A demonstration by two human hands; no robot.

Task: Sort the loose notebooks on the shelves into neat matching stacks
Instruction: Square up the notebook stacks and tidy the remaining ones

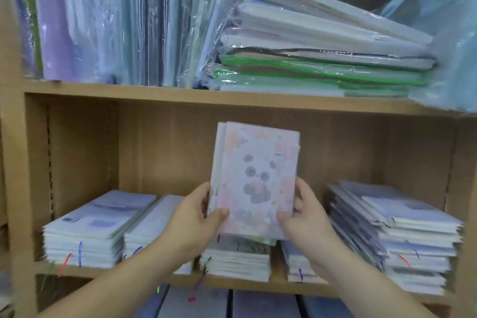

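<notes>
Open room above the low notebook stacks (85, 237); the upper shelf board (180, 98) caps it overhead

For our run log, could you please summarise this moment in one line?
left hand and right hand grip panda-fronted notebook bundle | upright | unplaced

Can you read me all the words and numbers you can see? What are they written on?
No text here is clear enough to quote.
Panda notebook, gripped by the left hand and right hand: small dark writing beside the panda's ear, too blurred to read.
Top notebook of the left stack: bluish patches, possibly labels, blurred.
Wrapped pile on the upper shelf: tiny dark marks along one edge, unreadable.
</notes>
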